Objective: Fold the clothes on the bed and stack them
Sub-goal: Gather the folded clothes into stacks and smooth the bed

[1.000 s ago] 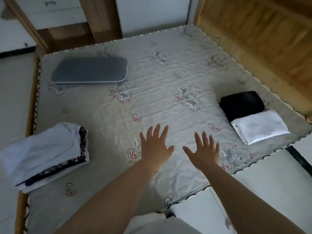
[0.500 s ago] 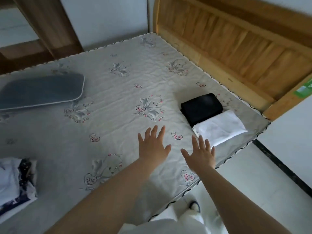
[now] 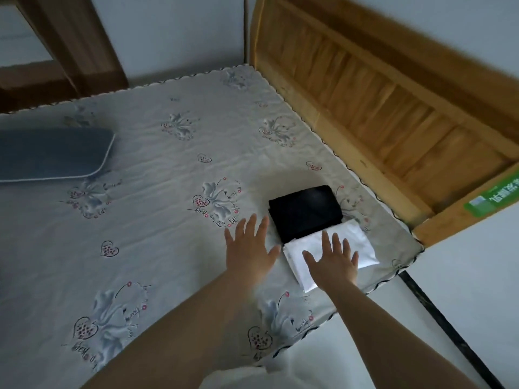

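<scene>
Both hands are flat and empty over the folded white shirt, looks soft and floppy so I'd scoop under its edges.

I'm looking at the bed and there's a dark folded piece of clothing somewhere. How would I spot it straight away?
Start at the wooden headboard and follow it to the near corner of the bed. Two folded garments lie there edge to edge. The black garment is the one farther from the person, beyond the white garment under the right hand.
</scene>
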